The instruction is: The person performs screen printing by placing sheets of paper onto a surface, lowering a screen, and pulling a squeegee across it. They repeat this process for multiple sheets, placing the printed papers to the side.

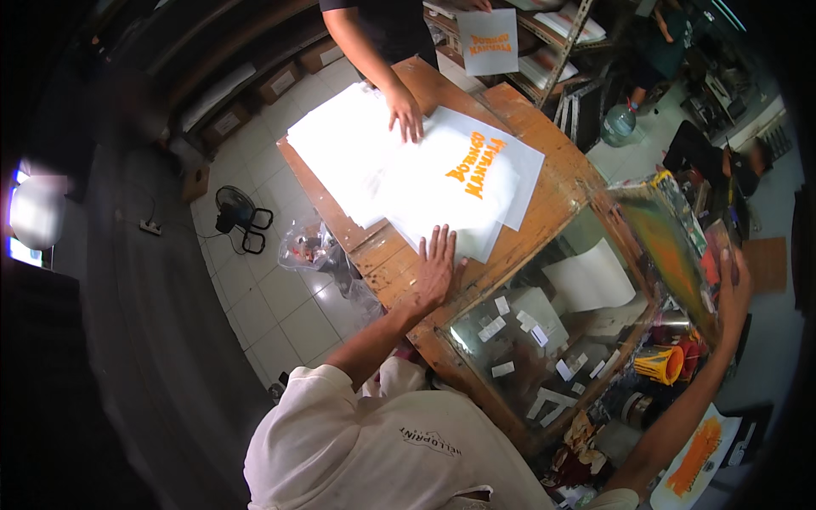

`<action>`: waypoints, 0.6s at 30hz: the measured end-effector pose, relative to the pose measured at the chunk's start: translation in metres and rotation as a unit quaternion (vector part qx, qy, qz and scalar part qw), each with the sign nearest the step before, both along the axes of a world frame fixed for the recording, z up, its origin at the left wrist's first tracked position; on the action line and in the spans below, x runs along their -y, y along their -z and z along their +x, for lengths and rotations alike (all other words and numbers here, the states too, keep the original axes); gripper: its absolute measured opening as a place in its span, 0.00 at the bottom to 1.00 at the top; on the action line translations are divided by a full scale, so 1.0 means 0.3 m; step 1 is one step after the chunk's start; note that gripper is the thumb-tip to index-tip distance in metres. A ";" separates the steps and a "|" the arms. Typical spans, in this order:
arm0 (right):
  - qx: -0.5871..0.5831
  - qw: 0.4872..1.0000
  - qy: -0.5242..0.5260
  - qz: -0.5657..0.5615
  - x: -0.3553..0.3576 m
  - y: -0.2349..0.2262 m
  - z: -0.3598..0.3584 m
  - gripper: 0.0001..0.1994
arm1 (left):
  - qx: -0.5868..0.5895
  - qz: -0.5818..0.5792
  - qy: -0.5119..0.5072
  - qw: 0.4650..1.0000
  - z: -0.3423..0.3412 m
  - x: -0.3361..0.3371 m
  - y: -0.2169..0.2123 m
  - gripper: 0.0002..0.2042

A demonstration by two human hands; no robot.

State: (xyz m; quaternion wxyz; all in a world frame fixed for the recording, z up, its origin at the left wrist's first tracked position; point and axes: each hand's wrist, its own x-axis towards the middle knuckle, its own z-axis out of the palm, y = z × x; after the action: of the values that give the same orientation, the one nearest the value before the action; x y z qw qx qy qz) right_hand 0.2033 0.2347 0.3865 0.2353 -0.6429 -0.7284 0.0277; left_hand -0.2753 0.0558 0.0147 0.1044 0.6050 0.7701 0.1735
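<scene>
My left hand (438, 265) lies flat, fingers spread, on the wooden table (552, 204), its fingertips on the near edge of a stack of white sheets (408, 183). The top sheet carries an orange print (476, 166). My right hand (733, 287) grips the edge of a screen-printing frame (667, 242) smeared with orange and green ink, held tilted up at the right. Below the frame is a glass panel (544, 340) set in the table, with bits of white tape on it. A co-worker's hand (405, 115) rests on the far side of the sheets, and the other holds up a printed sheet (488, 41).
A black floor fan (234, 212) and a clear plastic bag (306, 246) sit on the tiled floor left of the table. A water jug (619, 123) stands at the back right. Ink pots and a yellow roll (661, 364) crowd the space under the frame.
</scene>
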 end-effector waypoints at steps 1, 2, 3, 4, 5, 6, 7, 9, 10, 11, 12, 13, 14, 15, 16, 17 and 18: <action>-0.001 1.000 0.002 0.002 0.006 0.003 -0.005 0.28 | -0.036 0.022 0.005 0.999 0.009 -0.011 0.002 0.38; -0.002 1.000 0.005 0.003 0.015 0.005 -0.009 0.28 | -0.019 -0.015 0.024 0.999 0.022 -0.017 0.004 0.38; -0.003 1.000 0.008 0.003 0.023 0.009 -0.015 0.27 | -0.030 -0.019 0.037 0.999 0.034 -0.019 0.007 0.38; -0.004 1.000 0.011 0.002 0.032 0.012 -0.021 0.27 | -0.015 -0.056 0.063 0.996 0.047 -0.015 0.008 0.38; -0.026 1.000 -0.004 -0.002 0.041 0.017 -0.026 0.26 | -0.014 -0.045 0.066 0.997 0.061 -0.006 0.010 0.38; -0.008 1.000 0.007 0.005 0.049 0.022 -0.032 0.26 | -0.019 -0.023 0.069 0.997 0.068 0.005 0.010 0.38; -0.005 1.000 0.010 0.010 0.056 0.026 -0.036 0.25 | -0.009 -0.038 0.083 0.996 0.075 0.020 0.009 0.38; -0.008 1.000 0.011 0.013 0.066 0.031 -0.045 0.25 | -0.028 -0.016 0.099 0.995 0.068 0.046 -0.002 0.37; -0.013 1.000 0.008 0.013 0.070 0.035 -0.048 0.25 | 0.007 -0.014 0.123 0.992 0.047 0.048 -0.009 0.36; -0.017 1.000 0.006 0.012 0.073 0.034 -0.051 0.25 | 0.031 -0.014 0.144 0.989 0.017 0.044 -0.022 0.34; -0.011 1.000 0.009 0.019 0.078 0.037 -0.053 0.25 | 0.057 0.000 0.168 0.984 -0.023 0.036 -0.032 0.32; -0.005 1.000 0.011 0.026 0.082 0.035 -0.055 0.24 | 0.121 0.017 0.154 0.981 -0.073 0.017 -0.047 0.23; 0.001 0.999 0.014 0.035 0.087 0.037 -0.057 0.24 | 0.144 0.078 0.107 0.981 -0.144 -0.007 -0.059 0.20; -0.003 1.000 0.004 0.026 0.092 0.035 -0.059 0.24 | 0.165 0.168 0.064 0.970 -0.226 -0.036 -0.075 0.18; -0.006 1.000 -0.006 0.019 0.096 0.035 -0.061 0.24 | 0.157 0.101 -0.011 0.982 -0.329 -0.093 -0.091 0.16; -0.016 0.999 -0.023 0.016 0.102 0.034 -0.063 0.24 | 0.103 0.197 -0.080 0.972 -0.433 -0.136 -0.105 0.18; -0.012 1.000 -0.015 0.008 0.106 0.033 -0.066 0.23 | -0.018 0.162 -0.175 0.971 -0.525 -0.186 -0.118 0.21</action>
State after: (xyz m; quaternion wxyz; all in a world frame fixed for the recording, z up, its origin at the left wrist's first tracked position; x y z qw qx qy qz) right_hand 0.1835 0.2027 0.3767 0.2485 -0.6294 -0.7356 0.0330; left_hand -0.4330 0.1116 0.0500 -0.0413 0.4723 0.8274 0.3009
